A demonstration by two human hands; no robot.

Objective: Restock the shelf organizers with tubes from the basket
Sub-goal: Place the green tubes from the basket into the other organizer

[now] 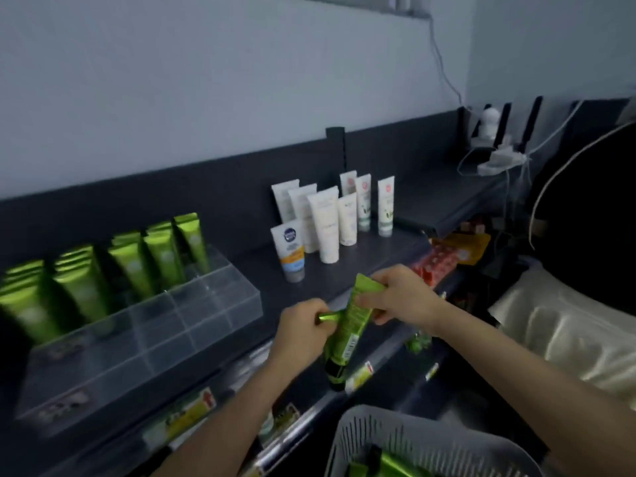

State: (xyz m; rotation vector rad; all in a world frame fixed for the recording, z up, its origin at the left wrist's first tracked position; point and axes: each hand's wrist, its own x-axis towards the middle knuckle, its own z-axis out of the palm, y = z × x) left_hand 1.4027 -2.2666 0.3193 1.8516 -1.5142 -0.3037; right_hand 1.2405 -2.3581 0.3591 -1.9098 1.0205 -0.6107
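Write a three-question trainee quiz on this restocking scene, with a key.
1. True or false: the basket is empty.
2. The clear organizer has front compartments holding: A) green tubes B) nothing C) white tubes.
3. Which hand pinches the crimped end of the held green tube?
Key: 1 false; 2 B; 3 the right hand.

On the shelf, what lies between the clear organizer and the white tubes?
Nothing: in the head view, the dark shelf is bare between the clear organizer and the nearest white tube, the one with the blue logo.
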